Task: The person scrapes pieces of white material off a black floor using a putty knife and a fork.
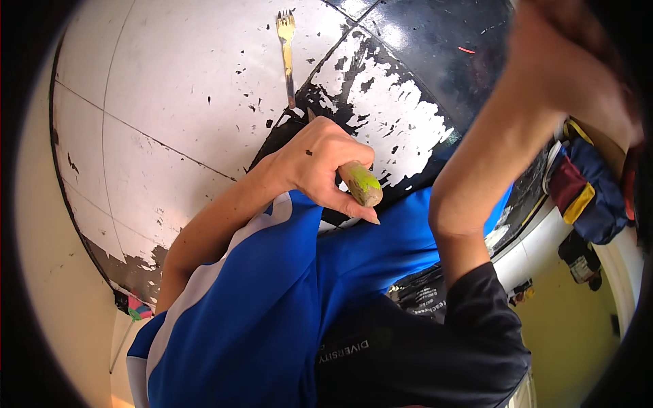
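My left hand [320, 162] is closed around a worn wooden tool handle [362, 183] with green paint on its end. The tool's far end is mostly hidden behind my fist, low over the patchy floor. My right hand [581, 71] is raised at the upper right rim, smeared and cut by the dark edge, so its fingers cannot be made out. Beyond my left hand a yellowish fork [287, 58] lies flat with its tines pointing away. Around it are white tiles [170, 75] with a ragged black coating [275, 139] and small dark flakes.
A glossy black floor area [435, 47] spreads at the far right, with a small red strip [466, 50] on it. A navy, maroon and yellow cloth item [585, 190] sits at the right. A pale wall [68, 265] borders the left. My blue-trousered legs [272, 272] are folded close below.
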A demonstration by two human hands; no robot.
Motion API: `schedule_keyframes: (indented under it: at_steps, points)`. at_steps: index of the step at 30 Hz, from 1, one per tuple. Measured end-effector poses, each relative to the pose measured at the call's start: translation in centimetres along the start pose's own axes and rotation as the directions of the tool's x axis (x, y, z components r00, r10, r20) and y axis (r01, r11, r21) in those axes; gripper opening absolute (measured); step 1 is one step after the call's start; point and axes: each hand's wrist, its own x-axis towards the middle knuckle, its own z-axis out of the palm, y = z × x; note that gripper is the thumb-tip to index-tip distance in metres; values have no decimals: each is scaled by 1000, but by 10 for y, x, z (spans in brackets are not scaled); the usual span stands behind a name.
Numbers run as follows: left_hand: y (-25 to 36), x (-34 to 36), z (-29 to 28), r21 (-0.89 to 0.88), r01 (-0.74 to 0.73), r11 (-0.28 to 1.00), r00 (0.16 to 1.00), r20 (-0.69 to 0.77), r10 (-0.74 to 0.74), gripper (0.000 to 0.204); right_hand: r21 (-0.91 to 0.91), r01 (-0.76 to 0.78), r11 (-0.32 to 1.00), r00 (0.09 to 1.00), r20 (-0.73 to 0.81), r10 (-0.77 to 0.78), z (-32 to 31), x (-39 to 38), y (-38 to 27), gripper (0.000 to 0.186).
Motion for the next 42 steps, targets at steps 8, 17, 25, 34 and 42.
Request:
schedule_keyframes:
  at_steps: [8, 17, 25, 34, 42]
  points:
    - [-2, -8, -6, -1, 26, 1000, 1000, 5, -26, 64, 17, -170, 985, 968, -182, 171, -7, -81, 50, 45]
    - [-3, 2, 2, -3, 1, 1000, 1000, 15, -1, 66, 57, -114, 992, 979, -162, 122, -17, -61, 28, 45]
    - [1, -4, -2, -38, 17, 999, 1000, 17, -16, 66, 3, 14, 1000, 999, -48, -14, -27, -43, 23, 44]
    - [-3, -2, 1, -27, 12, 1000, 1000, 20, -12, 67, -96, -410, 907, 836, -437, 332, -18, -139, 98, 44]
    - [-2, -2, -1, -23, 34, 999, 999, 23, -34, 67, 52, 133, 990, 985, -120, -126, -10, -33, 31, 42]
